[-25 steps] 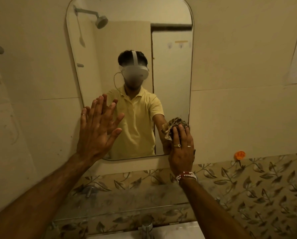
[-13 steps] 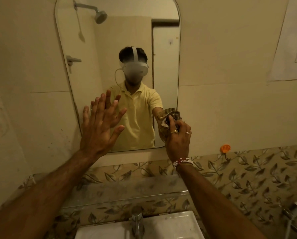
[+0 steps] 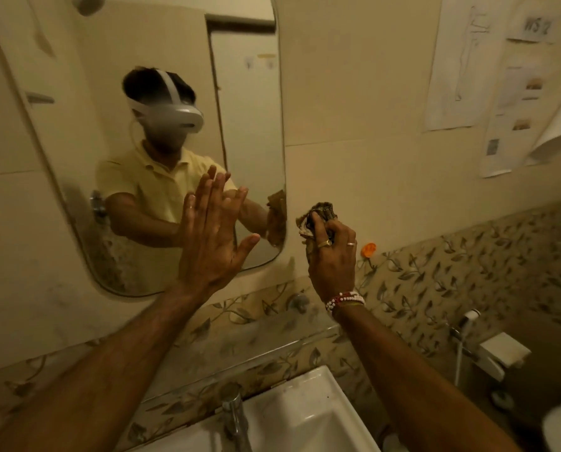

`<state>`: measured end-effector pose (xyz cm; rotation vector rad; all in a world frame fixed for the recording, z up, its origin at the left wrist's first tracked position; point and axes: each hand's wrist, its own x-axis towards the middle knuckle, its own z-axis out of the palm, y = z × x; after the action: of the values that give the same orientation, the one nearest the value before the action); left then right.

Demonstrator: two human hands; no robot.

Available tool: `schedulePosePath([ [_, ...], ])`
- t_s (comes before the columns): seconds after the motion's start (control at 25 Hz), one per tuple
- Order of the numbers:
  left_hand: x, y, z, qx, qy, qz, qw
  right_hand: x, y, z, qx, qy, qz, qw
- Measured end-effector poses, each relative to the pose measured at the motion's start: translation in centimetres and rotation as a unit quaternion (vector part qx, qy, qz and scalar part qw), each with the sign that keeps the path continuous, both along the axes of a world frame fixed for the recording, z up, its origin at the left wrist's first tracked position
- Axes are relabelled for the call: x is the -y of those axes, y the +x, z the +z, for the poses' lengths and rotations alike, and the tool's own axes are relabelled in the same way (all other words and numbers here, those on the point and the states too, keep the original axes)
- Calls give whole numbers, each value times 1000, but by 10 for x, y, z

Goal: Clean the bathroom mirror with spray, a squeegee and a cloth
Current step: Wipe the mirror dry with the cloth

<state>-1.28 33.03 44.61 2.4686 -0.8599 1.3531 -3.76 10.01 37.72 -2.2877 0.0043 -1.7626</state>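
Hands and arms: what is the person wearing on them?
Both forearms are bare; no sleeves reach them. The left hand wears nothing I can see. The right hand has two gold-coloured rings, and its wrist carries red and white beaded bracelets.

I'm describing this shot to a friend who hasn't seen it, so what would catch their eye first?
First the mirror on the left wall, which reflects a person in a yellow shirt wearing a white headset. Next the left hand, open and flat with fingers spread against the glass. Then the right hand, just beyond the mirror's right edge, clutching a crumpled cloth, above the white sink at bottom centre.
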Motion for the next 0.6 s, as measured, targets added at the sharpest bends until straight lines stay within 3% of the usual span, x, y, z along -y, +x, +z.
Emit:
schedulePosePath([
  [0.32, 107, 1, -60, -75, 14, -133, 988, 71, -65, -39, -42, 21, -121, 992],
  [0.6, 225, -26, -119, -121, 35, -214, 969, 158, -114, -92, -99, 44, -165, 980],
])
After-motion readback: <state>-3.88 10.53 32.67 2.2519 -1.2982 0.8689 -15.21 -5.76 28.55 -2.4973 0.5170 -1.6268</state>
